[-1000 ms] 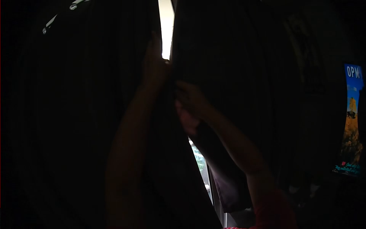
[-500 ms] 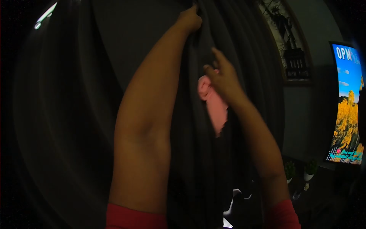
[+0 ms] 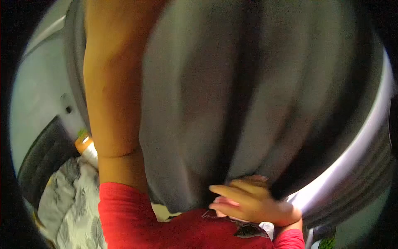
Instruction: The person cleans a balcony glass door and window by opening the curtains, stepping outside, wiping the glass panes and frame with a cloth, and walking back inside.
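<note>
A dark grey curtain [image 3: 199, 103] hangs in folds close in front of me and fills much of the view. My left arm, in a red sleeve, reaches up along its left side; my left hand is beyond the top edge. Low in the view, in front of my red shirt [image 3: 182, 228], is my right hand [image 3: 248, 201], blurred, its fingers curled round a bit of pink cloth [image 3: 226, 207] at the curtain's lower part.
At the lower left are a bed with patterned bedding [image 3: 76, 203], a dark padded headboard [image 3: 52, 153] and a lit orange and white object [image 3: 86, 145]. Bright light shows along the curtain's right edge. A green plant [image 3: 327, 242] is at the lower right.
The view has swung down and left, and is brighter. My left hand has gone out of view at the top. My right hand has come down near my shirt, its fingers now curled.
</note>
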